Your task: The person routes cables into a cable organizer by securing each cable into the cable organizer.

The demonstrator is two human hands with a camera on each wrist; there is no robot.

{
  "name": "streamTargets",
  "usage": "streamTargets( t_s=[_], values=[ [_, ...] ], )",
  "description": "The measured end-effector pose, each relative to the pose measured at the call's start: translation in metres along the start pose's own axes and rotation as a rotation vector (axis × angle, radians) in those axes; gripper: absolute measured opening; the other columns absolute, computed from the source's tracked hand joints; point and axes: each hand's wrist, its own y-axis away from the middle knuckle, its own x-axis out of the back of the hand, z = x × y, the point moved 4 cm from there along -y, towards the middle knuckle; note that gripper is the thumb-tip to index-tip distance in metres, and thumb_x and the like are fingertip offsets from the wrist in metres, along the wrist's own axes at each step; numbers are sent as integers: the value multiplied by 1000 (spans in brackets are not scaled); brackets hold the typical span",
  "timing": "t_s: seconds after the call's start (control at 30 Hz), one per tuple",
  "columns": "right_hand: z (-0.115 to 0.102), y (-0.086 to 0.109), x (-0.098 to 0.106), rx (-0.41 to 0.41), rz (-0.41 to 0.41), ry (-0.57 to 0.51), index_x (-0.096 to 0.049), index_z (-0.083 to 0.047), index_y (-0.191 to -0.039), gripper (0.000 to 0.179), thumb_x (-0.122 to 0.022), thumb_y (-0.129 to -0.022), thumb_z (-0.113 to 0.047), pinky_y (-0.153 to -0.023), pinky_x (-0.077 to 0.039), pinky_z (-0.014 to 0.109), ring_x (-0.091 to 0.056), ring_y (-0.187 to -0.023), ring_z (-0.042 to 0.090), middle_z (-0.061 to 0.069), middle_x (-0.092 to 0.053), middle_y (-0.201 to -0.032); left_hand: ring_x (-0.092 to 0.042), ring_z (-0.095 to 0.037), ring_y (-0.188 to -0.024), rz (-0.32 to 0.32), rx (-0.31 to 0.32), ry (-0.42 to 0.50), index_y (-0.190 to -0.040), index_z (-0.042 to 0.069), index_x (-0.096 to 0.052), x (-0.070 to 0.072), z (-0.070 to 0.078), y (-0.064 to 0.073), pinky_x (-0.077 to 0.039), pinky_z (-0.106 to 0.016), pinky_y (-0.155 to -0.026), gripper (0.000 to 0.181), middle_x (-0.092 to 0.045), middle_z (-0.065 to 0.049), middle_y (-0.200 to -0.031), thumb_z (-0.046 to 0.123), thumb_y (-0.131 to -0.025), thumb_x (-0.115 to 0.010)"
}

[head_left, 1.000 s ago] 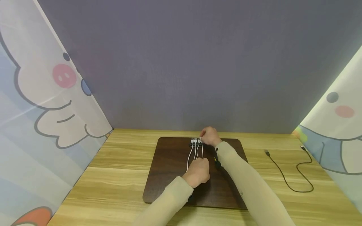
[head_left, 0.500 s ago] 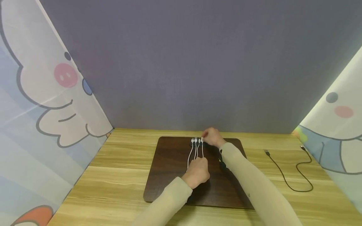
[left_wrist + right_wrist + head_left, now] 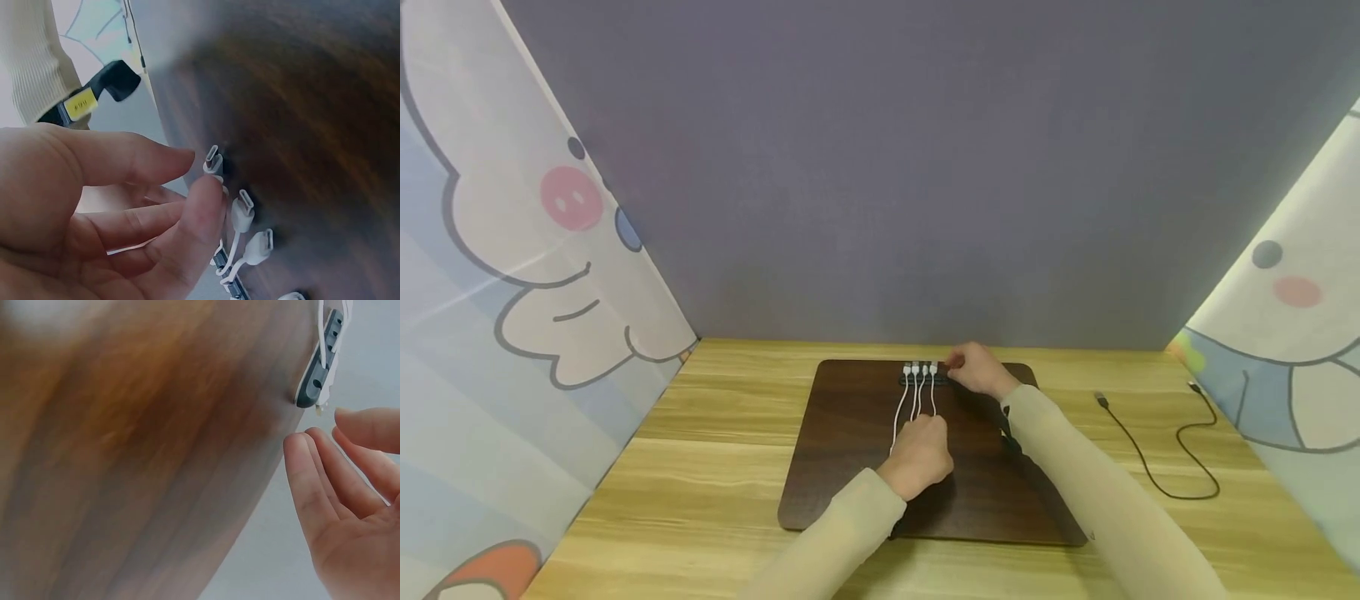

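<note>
A dark cable organizer clip (image 3: pixel 942 380) lies near the far edge of a dark wooden board (image 3: pixel 842 450). Several white USB cables (image 3: pixel 897 417) sit in it, their USB plugs (image 3: pixel 907 370) pointing away. My left hand (image 3: pixel 917 454) is over the near ends of these cables. In the left wrist view its thumb and forefinger stand apart, close beside a small white connector (image 3: pixel 214 162); more white connectors (image 3: pixel 244 209) hang nearby. My right hand (image 3: pixel 977 369) is just right of the clip, fingers loosely bent with nothing between them, apart from the clip's end (image 3: pixel 307 394).
A black USB cable (image 3: pixel 1150 479) lies loosely bent on the wooden table (image 3: pixel 715 475), right of the board. A grey panel (image 3: pixel 880 183) rises behind the table, with cartoon-printed sheets (image 3: pixel 490 250) at both sides. A yellow-labelled device (image 3: pixel 81 103) is on my right wrist.
My right hand has let go of the rightmost white plug and drawn away to the right. That plug stays at the clip. The left hand has hardly moved.
</note>
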Motion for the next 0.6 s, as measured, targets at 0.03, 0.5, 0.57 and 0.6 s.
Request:
streamTargets(
  t_s=[0.03, 0.5, 0.57, 0.6],
  values=[
    [0, 3, 2, 4, -4, 5, -69, 5, -114, 21, -66, -95, -3, -87, -54, 48, -65, -103, 35, 18, -69, -110, -47, -17, -50, -1, 1, 0, -67, 6, -62, 0, 0, 0, -41, -31, -44, 20, -53, -3, -62, -4, -81, -72],
    [6, 43, 23, 28, -1, 87, -69, 4, -113, 20, -65, -97, -7, -87, -53, 52, -65, -104, 38, 18, -70, -111, -50, -19, -52, 14, -11, -8, -70, 5, -65, -1, 0, 1, -42, -32, -44, 16, -56, -5, -66, -5, -80, -73],
    [9, 50, 27, 11, 15, 113, -69, 4, -111, 19, -66, -96, -7, -85, -53, 52, -66, -101, 37, 18, -70, -109, -51, -18, -50, 17, -14, -7, -71, 4, -65, -2, 1, 1, -42, -31, -43, 15, -56, -5, -65, -6, -80, -73],
    [10, 53, 29, 7, 27, 128, -69, 4, -110, 18, -66, -95, -6, -84, -53, 52, -66, -100, 38, 19, -70, -108, -51, -18, -50, 20, -16, -8, -72, 3, -65, -2, 1, 1, -42, -31, -43, 15, -56, -5, -65, -6, -80, -73]
  ],
)
